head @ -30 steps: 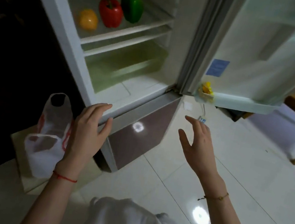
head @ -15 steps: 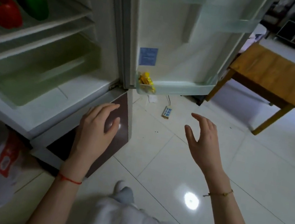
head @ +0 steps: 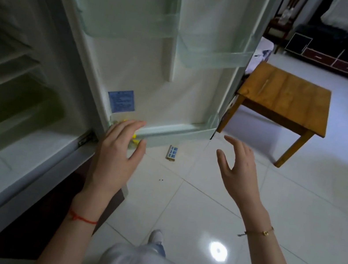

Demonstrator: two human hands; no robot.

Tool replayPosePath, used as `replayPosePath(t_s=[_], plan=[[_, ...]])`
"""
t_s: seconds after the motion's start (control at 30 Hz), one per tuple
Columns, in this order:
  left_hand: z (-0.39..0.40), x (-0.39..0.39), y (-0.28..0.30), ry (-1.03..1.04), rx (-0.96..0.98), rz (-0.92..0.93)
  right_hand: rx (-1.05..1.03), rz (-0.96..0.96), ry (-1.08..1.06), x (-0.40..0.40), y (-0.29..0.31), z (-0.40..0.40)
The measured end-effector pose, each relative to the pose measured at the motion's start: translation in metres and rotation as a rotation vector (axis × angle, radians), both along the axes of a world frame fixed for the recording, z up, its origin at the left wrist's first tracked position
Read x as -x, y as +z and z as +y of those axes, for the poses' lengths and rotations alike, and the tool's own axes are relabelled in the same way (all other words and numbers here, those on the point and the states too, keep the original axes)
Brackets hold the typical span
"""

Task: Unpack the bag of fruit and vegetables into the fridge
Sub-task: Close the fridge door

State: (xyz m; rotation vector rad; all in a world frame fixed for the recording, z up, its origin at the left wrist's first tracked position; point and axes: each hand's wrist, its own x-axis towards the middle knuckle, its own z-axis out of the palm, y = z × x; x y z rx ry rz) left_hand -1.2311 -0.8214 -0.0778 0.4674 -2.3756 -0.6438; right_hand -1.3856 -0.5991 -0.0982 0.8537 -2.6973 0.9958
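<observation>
The fridge (head: 25,87) stands open on the left, its shelves and green crisper drawer dim and blurred. Its white door (head: 148,62) swings out ahead of me, with clear door bins and a blue label. My left hand (head: 118,154) hovers with relaxed fingers in front of the door's bottom bin, over a small yellow item (head: 135,139). My right hand (head: 238,169) is raised with fingers spread, just below the door's outer bottom corner, holding nothing. The bag and the peppers are out of view.
A low wooden table (head: 284,93) stands right of the door. A small white and blue box (head: 172,152) lies on the glossy tiled floor (head: 246,214). Dark furniture (head: 334,60) lines the far wall. My foot shows at the bottom.
My view has swung right, away from the shelves and the bag toward the door. Both hands have moved up with it, the left from the freezer drawer front to the door's bottom bin.
</observation>
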Motion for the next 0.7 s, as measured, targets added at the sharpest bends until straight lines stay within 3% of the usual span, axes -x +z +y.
replayPosePath(t_s=[0.4,0.7], plan=[[0.001,0.123,0.05,-0.091,0.095,0.116,0.067,-0.021,-0.011,0.108,0.015,-0.023],[0.02,0.178,0.071,0.023,0.243,0.113,0.119,-0.057,0.007,0.194,0.014,-0.023]])
